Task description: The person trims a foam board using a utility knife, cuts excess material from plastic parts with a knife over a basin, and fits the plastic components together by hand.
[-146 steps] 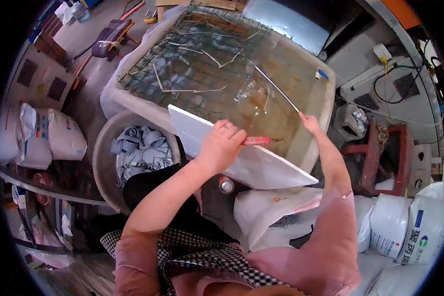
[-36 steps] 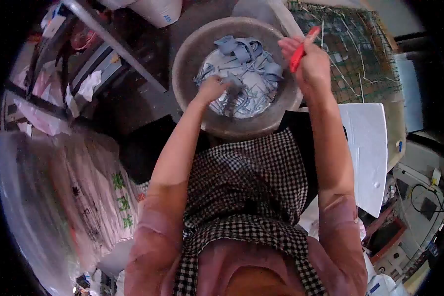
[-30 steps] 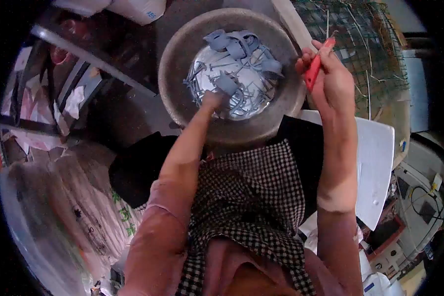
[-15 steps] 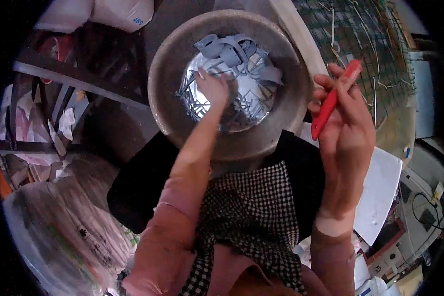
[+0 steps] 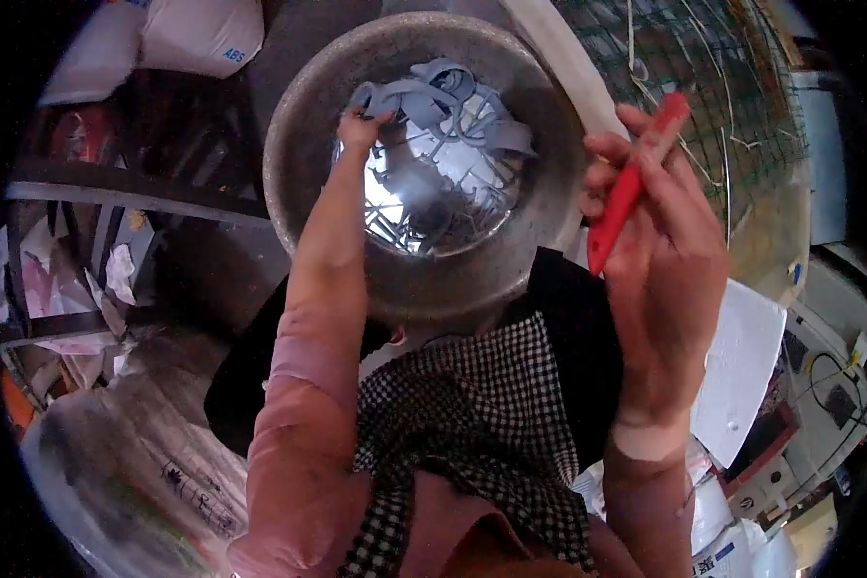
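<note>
My left hand (image 5: 359,130) is inside the large round metal basin (image 5: 294,183), at its left inner side. Its fingers close at a curved grey plastic part (image 5: 364,96); their tips are partly hidden. More grey plastic parts (image 5: 443,82), some ring-shaped, lie together at the far side of the basin. Thin grey sticks (image 5: 424,231) are scattered over the shiny bottom. To the right of the basin, raised and palm up, my right hand (image 5: 660,207) holds a slim red tool (image 5: 626,197) with a small hole in its lower end. Its exact kind cannot be made out.
A dark metal frame (image 5: 135,188) stands at left, below white sacks (image 5: 202,39). A large plastic-wrapped bag (image 5: 135,472) lies at lower left. Green wire mesh (image 5: 722,87) is at upper right, beside a pale board edge (image 5: 564,63). A white panel (image 5: 742,376) sits right.
My left hand has moved from the middle of the basin up and left to the grey plastic part. My right hand still holds the red tool. The view has shifted slightly.
</note>
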`<state>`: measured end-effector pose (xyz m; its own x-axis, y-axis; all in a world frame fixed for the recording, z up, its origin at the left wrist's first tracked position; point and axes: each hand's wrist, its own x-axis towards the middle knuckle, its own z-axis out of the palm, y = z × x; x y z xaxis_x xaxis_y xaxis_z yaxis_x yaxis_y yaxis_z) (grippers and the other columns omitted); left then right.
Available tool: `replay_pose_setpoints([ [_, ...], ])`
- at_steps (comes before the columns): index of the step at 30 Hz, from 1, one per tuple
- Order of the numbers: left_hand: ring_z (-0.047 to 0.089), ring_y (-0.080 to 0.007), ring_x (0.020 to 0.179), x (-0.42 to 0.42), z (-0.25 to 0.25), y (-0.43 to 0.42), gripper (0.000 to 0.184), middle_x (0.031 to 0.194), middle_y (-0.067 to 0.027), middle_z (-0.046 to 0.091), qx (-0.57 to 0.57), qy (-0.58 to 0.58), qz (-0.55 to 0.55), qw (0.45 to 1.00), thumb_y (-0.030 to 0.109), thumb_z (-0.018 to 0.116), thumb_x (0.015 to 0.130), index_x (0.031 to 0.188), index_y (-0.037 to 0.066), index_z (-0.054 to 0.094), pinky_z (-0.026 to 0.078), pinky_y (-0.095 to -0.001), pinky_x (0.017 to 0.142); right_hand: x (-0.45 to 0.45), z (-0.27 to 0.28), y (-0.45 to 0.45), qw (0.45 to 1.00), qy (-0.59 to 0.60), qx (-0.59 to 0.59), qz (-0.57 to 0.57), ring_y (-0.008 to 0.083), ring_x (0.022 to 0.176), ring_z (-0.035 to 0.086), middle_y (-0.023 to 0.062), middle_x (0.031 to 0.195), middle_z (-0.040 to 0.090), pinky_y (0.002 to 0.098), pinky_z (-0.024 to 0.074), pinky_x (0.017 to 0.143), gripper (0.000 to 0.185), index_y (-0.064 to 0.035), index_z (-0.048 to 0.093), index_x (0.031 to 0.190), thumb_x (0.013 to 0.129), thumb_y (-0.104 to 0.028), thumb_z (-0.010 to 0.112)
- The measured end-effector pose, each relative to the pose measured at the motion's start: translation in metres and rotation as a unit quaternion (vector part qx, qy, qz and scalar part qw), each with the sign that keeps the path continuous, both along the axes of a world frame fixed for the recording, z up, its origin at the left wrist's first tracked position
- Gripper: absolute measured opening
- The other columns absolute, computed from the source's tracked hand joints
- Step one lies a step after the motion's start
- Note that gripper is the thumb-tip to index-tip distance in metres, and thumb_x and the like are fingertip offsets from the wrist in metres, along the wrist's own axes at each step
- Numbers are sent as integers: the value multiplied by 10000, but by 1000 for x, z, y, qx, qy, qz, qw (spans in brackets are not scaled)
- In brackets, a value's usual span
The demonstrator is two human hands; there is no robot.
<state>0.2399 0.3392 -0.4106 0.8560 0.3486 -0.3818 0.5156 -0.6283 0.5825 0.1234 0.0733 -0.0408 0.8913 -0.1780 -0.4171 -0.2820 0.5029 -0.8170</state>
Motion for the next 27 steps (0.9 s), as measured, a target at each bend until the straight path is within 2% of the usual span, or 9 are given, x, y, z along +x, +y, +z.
replay_pose_setpoints([
  [3, 611, -263, 847, -17, 12, 13, 632, 920, -154, 641, 2, -92, 8, 996, 371, 820, 552, 986, -27, 592, 460, -355, 759, 0, -2, -4, 1000, -7, -1, -4, 151, 778, 530, 142, 980, 570, 253, 413, 684, 323, 43, 409, 1184, 904, -116, 404],
  [7, 591, -231, 841, -41, 103, 12, 539, 900, -137, 616, -10, -229, 18, 973, 310, 827, 572, 942, -9, 600, 457, -320, 715, 3, -6, -9, 1000, -16, -15, -8, 152, 747, 545, 136, 952, 599, 244, 408, 650, 271, 22, 445, 1127, 880, -90, 426],
  [9, 574, -247, 816, -47, 152, 9, 420, 893, -115, 577, -2, -366, -99, 925, 224, 826, 568, 872, 42, 601, 464, -339, 686, 3, -7, -10, 999, -45, -29, 1, 144, 733, 543, 128, 933, 604, 244, 405, 645, 252, 17, 455, 1100, 868, -77, 432],
  [12, 554, -233, 781, -62, 232, -6, 395, 973, -122, 523, -49, -389, -164, 905, 102, 805, 579, 921, 54, 612, 466, -318, 687, 6, -12, -9, 998, -57, -36, 12, 134, 709, 539, 124, 917, 606, 240, 404, 615, 233, 7, 465, 1073, 862, -88, 449],
  [16, 558, -205, 771, -84, 306, -10, 410, 1000, -105, 533, 15, -408, -235, 882, 102, 805, 575, 942, 68, 625, 461, -282, 718, 10, -15, -3, 993, -89, -40, 63, 120, 615, 518, 111, 869, 604, 229, 392, 534, 231, -1, 476, 1048, 848, -116, 495],
  [18, 553, -145, 813, -96, 336, -4, 357, 927, -41, 587, -101, -225, -263, 932, 71, 774, 643, 948, 13, 597, 459, -271, 712, 10, -14, 3, 989, -92, -63, 95, 111, 553, 490, 99, 816, 600, 229, 380, 486, 231, 1, 487, 1029, 841, -130, 520],
  [23, 559, -135, 776, -129, 365, 10, 371, 975, -55, 597, -301, -112, -191, 928, 168, 742, 705, 1004, -3, 603, 469, -271, 724, 4, -12, 10, 978, -102, -67, 168, 99, 543, 474, 98, 806, 599, 230, 377, 480, 212, 3, 493, 1007, 845, -131, 513],
  [25, 577, -169, 837, -140, 373, 11, 395, 985, -82, 593, -484, -28, -92, 870, 159, 691, 764, 1079, -34, 552, 502, -328, 756, 1, -13, 14, 975, -108, -68, 181, 95, 537, 467, 98, 804, 598, 230, 375, 479, 205, 4, 493, 997, 845, -132, 512],
  [27, 578, -185, 871, -147, 374, 16, 399, 998, -90, 588, -509, -32, -86, 856, 150, 675, 778, 1097, -43, 533, 508, -367, 776, -1, -12, 20, 965, -107, -102, 217, 92, 529, 461, 98, 800, 598, 232, 374, 477, 200, 1, 499, 980, 850, -151, 510],
])
